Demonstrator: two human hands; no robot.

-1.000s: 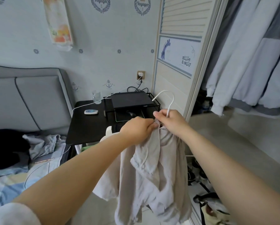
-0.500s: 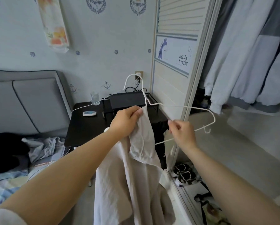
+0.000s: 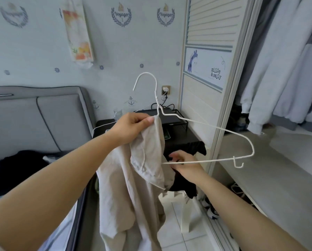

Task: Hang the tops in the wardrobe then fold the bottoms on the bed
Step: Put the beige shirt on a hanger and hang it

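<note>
Left hand (image 3: 131,126) pinches the beige top (image 3: 133,192) at the neck of the white wire hanger (image 3: 206,124), cloth drooping toward the tiled floor (image 3: 175,230). Right hand (image 3: 186,164) sits lower, fingers curled on the hanger's bottom bar. To the right, the open wardrobe (image 3: 229,87) holds pale grey garments (image 3: 278,69), hanging. Behind, a black bedside table (image 3: 184,136); left, the bed (image 3: 43,120) with dark clothes (image 3: 14,171) heaped on it.

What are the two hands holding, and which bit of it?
The left hand pinches the beige top at its upper edge, by the white hanger neck. The right hand grips the hanger's bottom bar.
</note>
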